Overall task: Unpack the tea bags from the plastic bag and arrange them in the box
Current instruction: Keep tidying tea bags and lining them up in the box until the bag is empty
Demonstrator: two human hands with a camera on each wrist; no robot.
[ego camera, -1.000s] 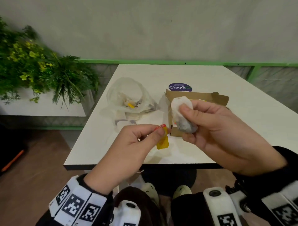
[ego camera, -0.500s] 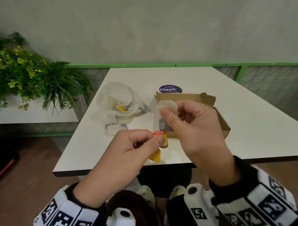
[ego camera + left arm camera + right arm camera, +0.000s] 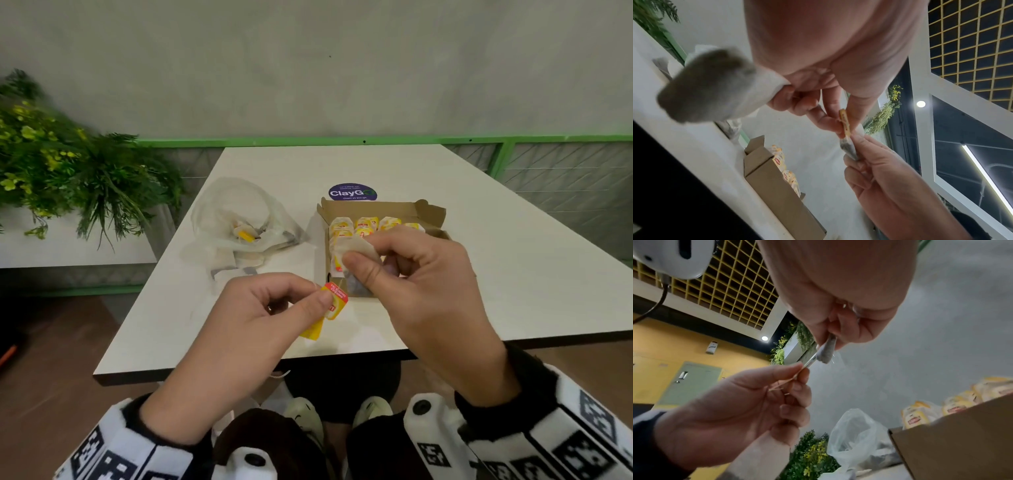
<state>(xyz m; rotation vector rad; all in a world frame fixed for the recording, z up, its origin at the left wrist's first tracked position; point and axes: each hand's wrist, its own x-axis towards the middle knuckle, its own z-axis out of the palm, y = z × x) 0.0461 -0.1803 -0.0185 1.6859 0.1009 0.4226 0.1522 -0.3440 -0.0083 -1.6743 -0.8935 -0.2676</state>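
While leafy green plants with yellow blossoms [image 3: 68, 171] fill the far left, the task's things sit on the white rectangular table [image 3: 513, 274]. Leftmost on it lies the crumpled clear plastic bag [image 3: 239, 219], with at least one yellow-tagged tea bag and some papery pieces showing through; how many remain inside I cannot tell.

Nearer the table's front edge, the left hand [image 3: 260, 329] pinches a yellow-and-red paper tag [image 3: 335, 300] between thumb and forefinger, and the left wrist view shows a second, grey-filled tea bag [image 3: 711, 87] tucked under its curled outer fingers. Just to the right, the right hand [image 3: 418, 284] pinches the white paper tea bag [image 3: 356, 253] that goes with the tag, thumb pressed on top, held above the near end of the box.

Behind that hand stands the open brown cardboard box [image 3: 383, 209], already holding rows of yellow-labelled tea bags [image 3: 366, 224] upright at its far end. A round purple sticker [image 3: 352, 192] lies on the table beyond it.

Judging by this, the task is well along: most bags appear boxed, these two are in hand, and a few are left in the plastic.
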